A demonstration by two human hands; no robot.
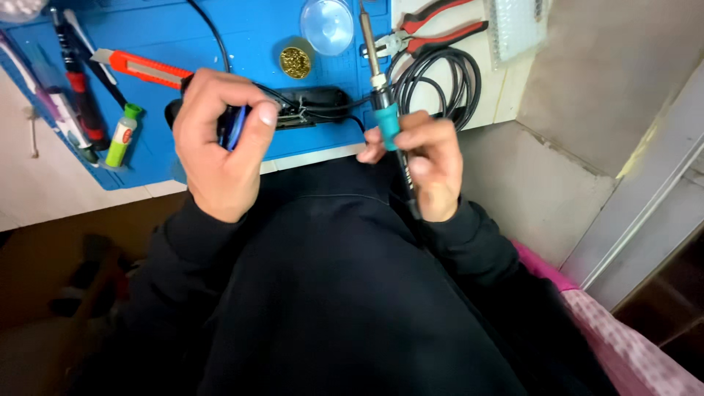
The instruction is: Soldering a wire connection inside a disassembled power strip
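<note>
While the right hand (429,165) clamped a teal-collared soldering iron (385,110) just off the blue mat's (242,37) near edge, the left hand (216,143) pinched a small blue part (235,126) above that edge, beside the black device (312,106).

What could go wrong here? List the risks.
1. The right hand holds the soldering iron by its teal grip, tip up near the coiled cable; if hot, it might scorch it.
2. The left hand grips a small blue part with wires running close to the iron; they could snag.
3. Both hands work over the lap, off the blue mat; a drop could burn clothing.
</note>
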